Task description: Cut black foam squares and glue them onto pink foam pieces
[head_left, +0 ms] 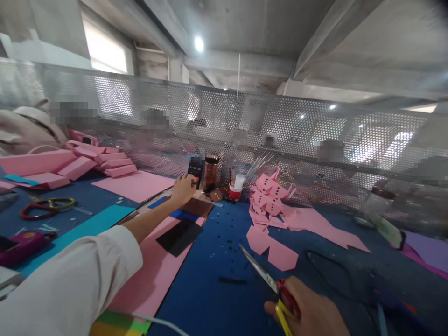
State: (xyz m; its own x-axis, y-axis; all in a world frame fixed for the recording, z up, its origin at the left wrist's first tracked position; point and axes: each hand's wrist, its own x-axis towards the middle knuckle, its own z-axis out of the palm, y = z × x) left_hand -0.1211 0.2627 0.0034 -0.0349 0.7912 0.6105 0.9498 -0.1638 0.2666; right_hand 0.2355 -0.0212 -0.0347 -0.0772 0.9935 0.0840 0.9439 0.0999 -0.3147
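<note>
Grey concrete room, with a perforated metal screen (224,116) across the far side and a blue table (206,289) below.

Head view, 12 o'clock straight ahead:
- My left hand (184,190), 11 o'clock, just beside the phone (195,171). A small dark thing (194,182) shows at my fingertips; whether I grip it, I cannot tell.
- My right hand (311,303), 2 o'clock, grasping scissors (261,270) by red and yellow handles, tips toward 11.
- Black sheet (177,237), 11 o'clock, lying on pink card (147,289).
- Pink shapes (268,196), 1 o'clock, heaped, several bearing black dots.
- Dark strip (233,281), 12 o'clock, near me.

Progress, judged: dotted pink shapes look finished; dark specks loose on the table are attached to nothing; black sheet and pink card have material left.

Room: best at 12 o'clock, bounded by the card's slanting edge at 11 and the pink shapes at 1. A cord (345,263) loops at 2. Table's front edge: out of view.
</note>
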